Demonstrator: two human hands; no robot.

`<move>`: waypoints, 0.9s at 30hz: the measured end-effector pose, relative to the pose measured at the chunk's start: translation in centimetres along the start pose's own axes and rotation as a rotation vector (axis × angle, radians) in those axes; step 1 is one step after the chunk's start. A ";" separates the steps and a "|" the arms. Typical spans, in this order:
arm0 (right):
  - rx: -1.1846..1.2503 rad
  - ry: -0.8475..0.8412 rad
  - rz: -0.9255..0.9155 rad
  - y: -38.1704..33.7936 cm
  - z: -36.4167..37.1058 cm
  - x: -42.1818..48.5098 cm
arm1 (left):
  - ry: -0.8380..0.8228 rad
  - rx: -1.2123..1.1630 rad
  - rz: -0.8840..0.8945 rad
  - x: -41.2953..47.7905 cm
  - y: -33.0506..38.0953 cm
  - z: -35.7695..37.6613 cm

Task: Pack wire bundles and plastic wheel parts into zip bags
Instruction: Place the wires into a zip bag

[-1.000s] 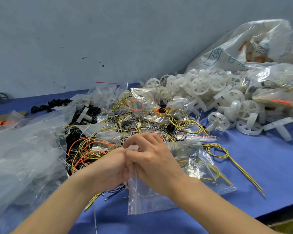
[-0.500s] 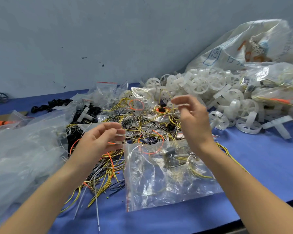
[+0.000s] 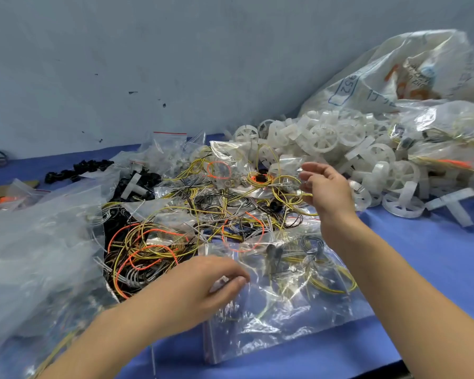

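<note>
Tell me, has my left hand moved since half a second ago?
Yes. The left hand has dropped from above the wire pile toward me, onto the near zip bag.

The left hand (image 3: 200, 285), raised over the wire pile half a second ago, now rests lowered at the zip bag (image 3: 279, 305) left edge. The right hand (image 3: 326, 192) holds farther right, toward the plastic wheels (image 3: 367, 149).

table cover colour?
Blue table cover, plain, no pattern; head view, clearest at right.
</note>
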State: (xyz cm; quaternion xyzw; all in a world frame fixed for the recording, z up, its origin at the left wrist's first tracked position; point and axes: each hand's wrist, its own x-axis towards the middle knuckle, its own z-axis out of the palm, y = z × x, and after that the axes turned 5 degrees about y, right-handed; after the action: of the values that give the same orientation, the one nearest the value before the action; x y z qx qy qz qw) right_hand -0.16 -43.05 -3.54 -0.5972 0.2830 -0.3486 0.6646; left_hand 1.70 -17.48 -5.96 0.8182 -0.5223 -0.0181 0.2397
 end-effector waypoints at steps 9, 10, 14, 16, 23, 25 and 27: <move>0.068 0.067 0.048 -0.6 -1.2 2.5 | 0.276 -0.168 -0.094 0.7 -2.2 -1.0; 0.069 0.074 0.056 -0.7 -1.5 2.8 | 0.297 -0.173 -0.111 0.7 -2.6 -1.0; -0.007 0.102 0.080 -0.2 -2.3 3.6 | 0.343 -0.209 -0.176 0.8 -3.7 -1.1; -0.194 0.117 -0.014 0.4 -2.8 3.8 | 0.351 -0.202 -0.190 0.7 -4.1 -1.0; -0.472 0.230 -0.170 1.7 -4.2 4.7 | 0.392 -0.214 -0.194 0.8 -4.6 -1.3; -0.461 0.333 -0.197 1.8 -4.6 5.3 | 0.401 -0.222 -0.197 0.7 -4.7 -1.4; -0.510 0.405 -0.181 2.2 -5.3 5.7 | 0.414 -0.238 -0.199 0.5 -4.7 -1.6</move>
State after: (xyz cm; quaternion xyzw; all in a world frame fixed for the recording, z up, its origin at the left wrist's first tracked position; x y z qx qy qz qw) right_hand -0.65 -50.66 -6.21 -0.6857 0.4329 -0.4358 0.3906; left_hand 6.40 -15.72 -6.35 0.8179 -0.3733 0.0647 0.4331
